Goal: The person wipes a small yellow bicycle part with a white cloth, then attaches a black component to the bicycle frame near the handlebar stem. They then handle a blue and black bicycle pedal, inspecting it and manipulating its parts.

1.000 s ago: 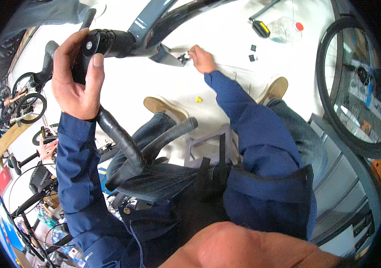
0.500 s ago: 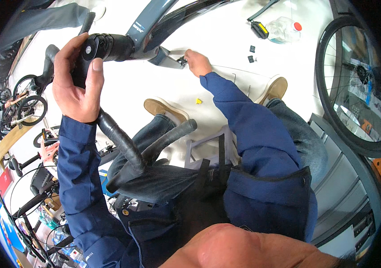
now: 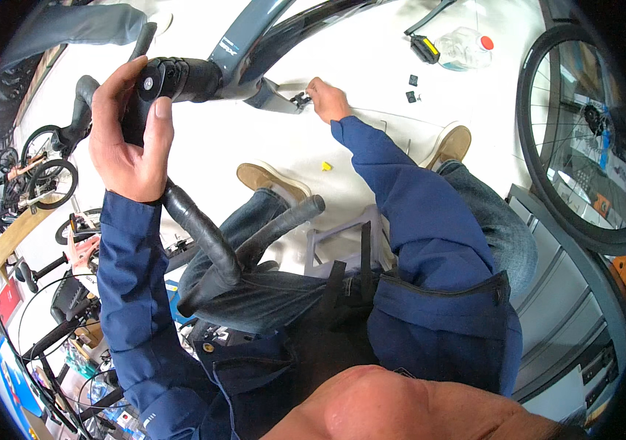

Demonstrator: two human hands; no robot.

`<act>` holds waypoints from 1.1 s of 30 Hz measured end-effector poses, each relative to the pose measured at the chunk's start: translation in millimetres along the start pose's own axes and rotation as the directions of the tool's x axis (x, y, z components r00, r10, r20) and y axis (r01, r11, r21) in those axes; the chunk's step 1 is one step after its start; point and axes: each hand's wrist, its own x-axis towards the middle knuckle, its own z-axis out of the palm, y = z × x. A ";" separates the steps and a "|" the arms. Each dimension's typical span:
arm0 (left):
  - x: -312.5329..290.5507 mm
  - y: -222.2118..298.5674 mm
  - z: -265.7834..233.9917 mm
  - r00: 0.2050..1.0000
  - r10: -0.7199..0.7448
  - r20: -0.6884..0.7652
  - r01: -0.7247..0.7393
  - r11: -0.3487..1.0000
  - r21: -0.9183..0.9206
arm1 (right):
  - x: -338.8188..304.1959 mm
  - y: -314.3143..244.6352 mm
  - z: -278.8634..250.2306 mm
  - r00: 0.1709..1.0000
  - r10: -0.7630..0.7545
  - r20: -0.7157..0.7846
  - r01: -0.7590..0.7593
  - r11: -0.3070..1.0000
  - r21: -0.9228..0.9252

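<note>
My left hand (image 3: 131,158) is wrapped round the black stem (image 3: 157,79) of a bicycle, thumb on the near side and fingers on the far side. The black taped drop handlebar (image 3: 199,224) runs from under that hand toward my lap. A dark grey bike frame (image 3: 243,40) reaches away from the stem, with the fork (image 3: 273,99) beside it. At the fork's end sits a small black brake part (image 3: 300,100). My right hand (image 3: 329,101) is beside this part, thumb and fingers pinched together; whatever they hold is too small to make out.
On the white floor lie a pedal (image 3: 424,48), a clear plastic bottle (image 3: 466,50), two small black pads (image 3: 412,88) and a yellow piece (image 3: 326,166). A wheel (image 3: 537,139) stands at the right by a grey cabinet (image 3: 570,286). Several bikes (image 3: 49,176) crowd the left.
My right hand has shifted slightly right, a little away from the brake part. My left hand and the stem have moved slightly to the right.
</note>
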 end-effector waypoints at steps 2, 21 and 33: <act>-0.1 0.0 0.5 1.000 -0.009 -0.003 0.009 1.000 -0.001 | 0.2 1.1 1.5 1.000 -0.011 0.014 0.011 1.000 -0.012; -0.3 0.3 1.7 1.000 -0.024 -0.010 0.024 0.999 -0.049 | -0.1 6.7 -2.7 0.994 0.057 -0.091 -0.034 0.970 0.239; 0.4 4.3 1.2 0.998 -0.054 -0.011 0.053 0.998 -0.033 | -4.1 4.7 9.7 0.998 -0.030 -0.060 0.030 1.000 -0.003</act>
